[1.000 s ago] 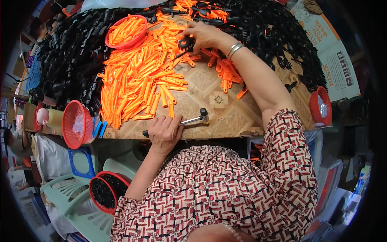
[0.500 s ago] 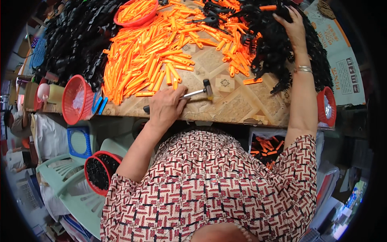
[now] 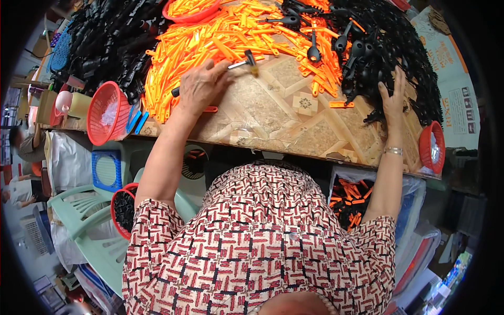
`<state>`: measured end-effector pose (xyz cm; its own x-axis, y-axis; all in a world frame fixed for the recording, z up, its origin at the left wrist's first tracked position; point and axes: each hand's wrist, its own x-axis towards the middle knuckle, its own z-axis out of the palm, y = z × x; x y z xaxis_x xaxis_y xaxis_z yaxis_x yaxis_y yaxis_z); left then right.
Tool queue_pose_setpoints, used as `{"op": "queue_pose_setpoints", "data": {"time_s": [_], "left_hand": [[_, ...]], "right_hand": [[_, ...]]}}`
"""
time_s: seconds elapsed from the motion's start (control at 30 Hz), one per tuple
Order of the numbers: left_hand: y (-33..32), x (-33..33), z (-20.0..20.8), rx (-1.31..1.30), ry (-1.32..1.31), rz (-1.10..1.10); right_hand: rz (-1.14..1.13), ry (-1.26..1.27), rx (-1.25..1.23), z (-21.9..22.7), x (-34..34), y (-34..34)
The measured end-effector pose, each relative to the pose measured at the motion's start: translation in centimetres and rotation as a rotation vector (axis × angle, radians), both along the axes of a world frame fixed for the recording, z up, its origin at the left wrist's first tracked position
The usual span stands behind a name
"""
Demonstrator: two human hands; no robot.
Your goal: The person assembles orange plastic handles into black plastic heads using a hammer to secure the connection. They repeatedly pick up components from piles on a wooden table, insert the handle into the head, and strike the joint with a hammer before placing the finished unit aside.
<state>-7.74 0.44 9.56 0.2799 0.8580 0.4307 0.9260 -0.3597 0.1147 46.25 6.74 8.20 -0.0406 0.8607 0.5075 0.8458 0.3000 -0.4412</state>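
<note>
A small hammer (image 3: 239, 65) with a black head and metal shaft is in my left hand (image 3: 199, 86), whose fingers are closed round it. Its dark handle end sticks out on the left. That hand is over the near edge of a heap of flat orange handles (image 3: 184, 47), and one orange piece pokes out beneath the wrist. My right hand (image 3: 394, 102) has its fingers stretched out and holds nothing that I can see. It lies at the near side of a pile of black bristled pieces (image 3: 415, 58). Several black oval-headed brush pieces (image 3: 313, 52) lie beside that pile.
A red basket (image 3: 184, 16) of orange handles stands at the far side. Black parts (image 3: 105, 42) are heaped at the left. Red baskets stand at the left (image 3: 100, 126) and right (image 3: 433, 147) table edges. Green chairs (image 3: 84, 220) and a red tub (image 3: 123, 210) are below left.
My left hand has carried the hammer left and farther over the orange heap. From the far part of the black pile, my right hand has come back nearer, with its fingers stretched out.
</note>
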Motion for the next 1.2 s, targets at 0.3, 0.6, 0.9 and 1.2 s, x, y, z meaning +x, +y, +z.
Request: {"op": "queue_pose_setpoints", "data": {"time_s": [0.3,0.6,0.9,1.2], "left_hand": [[-9.8,-2.7,0.9,-0.070,-0.056,-0.183],[-2.1,-7.4,-0.4,-0.035,0.019,-0.169],[3.2,-0.1,3.4,0.067,-0.124,-0.157],[25.7,6.5,-2.7,-0.162,-0.133,-0.106]], "right_hand": [[-0.012,-0.030,-0.268,-0.2,-1.1,-5.0],[0.038,-0.099,-0.051,0.3,-6.1,-3.3],[-0.091,-0.306,0.064,2.6,-9.7,-5.2],[-0.119,-0.246,-0.202,1.5,-14.1,-2.9]]}}
